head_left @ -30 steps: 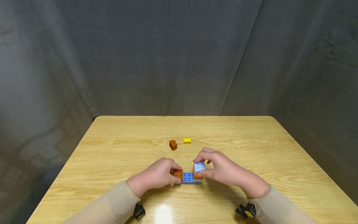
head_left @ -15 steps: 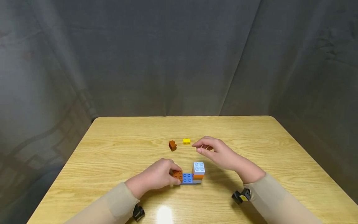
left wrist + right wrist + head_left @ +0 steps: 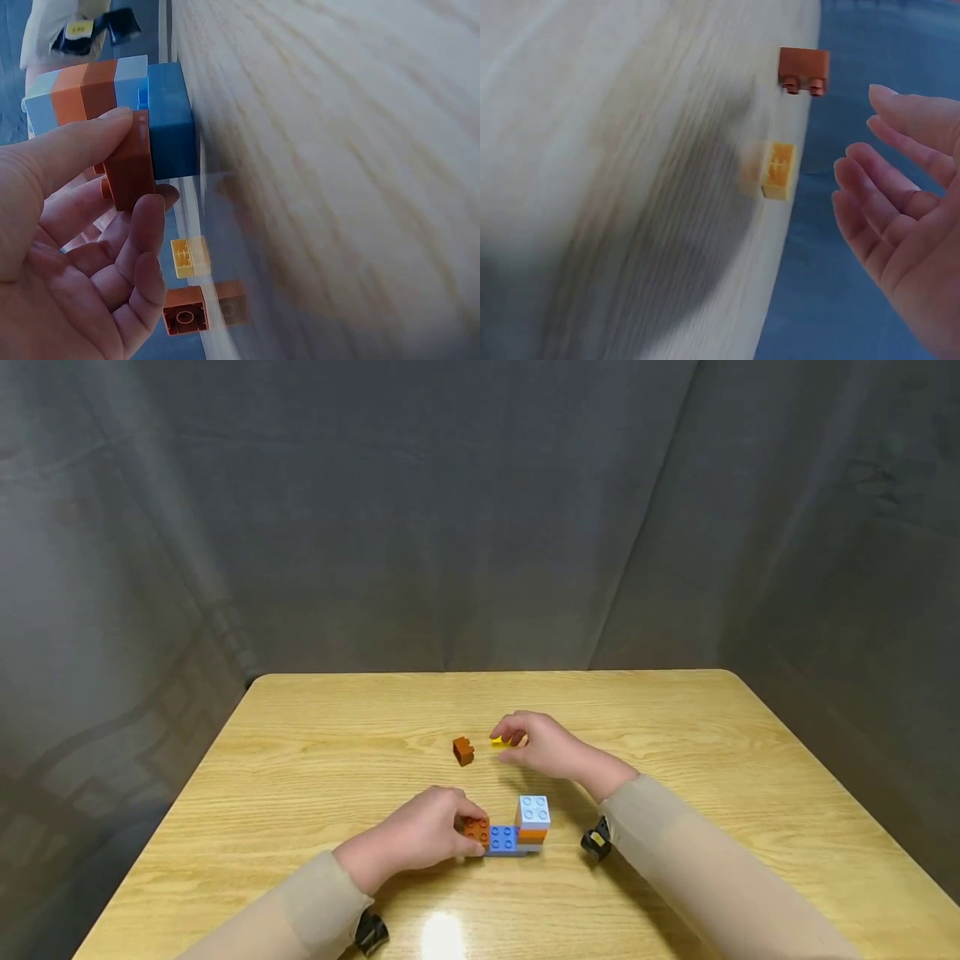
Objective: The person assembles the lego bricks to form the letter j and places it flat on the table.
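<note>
My left hand [image 3: 420, 832] pinches a brown toy building brick [image 3: 477, 832] at the left end of a blue brick [image 3: 502, 838]. On the blue brick's right end rises a stack with orange [image 3: 532, 836] in the middle and a pale blue brick [image 3: 533, 808] on top. The left wrist view shows the thumb [image 3: 112, 127] pressing the brown brick's side. My right hand [image 3: 546, 747] hovers by a small yellow brick [image 3: 778, 171], its fingers loosely bent and apart from it. In the head view that hand partly covers the yellow brick.
Left of the yellow brick, a loose brown brick [image 3: 462, 751] lies on its side, studs facing right. The wooden table [image 3: 337, 718] ends at a grey curtain [image 3: 450, 527] behind. Black wrist devices hang under both sleeves.
My right hand has let go of the pale blue brick on the stack and moved away and left to the yellow brick. The left hand keeps its hold on the brown brick.
</note>
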The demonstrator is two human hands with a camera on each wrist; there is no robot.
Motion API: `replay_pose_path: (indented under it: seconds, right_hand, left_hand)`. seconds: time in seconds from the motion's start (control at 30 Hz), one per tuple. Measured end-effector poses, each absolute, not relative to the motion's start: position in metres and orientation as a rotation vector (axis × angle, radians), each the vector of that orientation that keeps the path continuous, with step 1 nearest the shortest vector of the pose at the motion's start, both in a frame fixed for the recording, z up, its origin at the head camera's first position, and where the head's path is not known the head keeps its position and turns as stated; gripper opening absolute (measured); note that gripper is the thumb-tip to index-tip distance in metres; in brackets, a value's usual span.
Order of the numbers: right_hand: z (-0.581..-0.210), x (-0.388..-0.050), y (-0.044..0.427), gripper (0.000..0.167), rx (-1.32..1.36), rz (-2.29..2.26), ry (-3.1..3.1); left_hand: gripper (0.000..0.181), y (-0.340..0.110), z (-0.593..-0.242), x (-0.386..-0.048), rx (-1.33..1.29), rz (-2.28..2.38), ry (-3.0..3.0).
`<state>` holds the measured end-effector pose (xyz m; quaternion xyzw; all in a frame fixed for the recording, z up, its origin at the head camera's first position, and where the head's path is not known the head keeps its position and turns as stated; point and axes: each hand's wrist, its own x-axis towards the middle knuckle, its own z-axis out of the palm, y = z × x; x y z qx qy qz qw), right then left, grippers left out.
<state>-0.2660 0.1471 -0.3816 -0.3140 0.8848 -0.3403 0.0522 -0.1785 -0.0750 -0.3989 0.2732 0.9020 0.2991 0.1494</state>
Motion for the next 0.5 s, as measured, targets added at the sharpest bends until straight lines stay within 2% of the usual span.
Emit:
replay_pose_path:
  seconds: [0.27, 0.5]
  right_hand:
    - [-0.385, -0.283, 0.124, 0.032, -0.961, -0.935, 2.694]
    - [-0.392, -0.291, 0.110, 0.045, -0.936, -0.858, 2.671]
  left_hand:
    - [0.036, -0.073, -0.398, -0.177, 0.794, 0.837, 2.595]
    - [0.036, -0.071, -0.397, -0.176, 0.806, 0.840, 2.594]
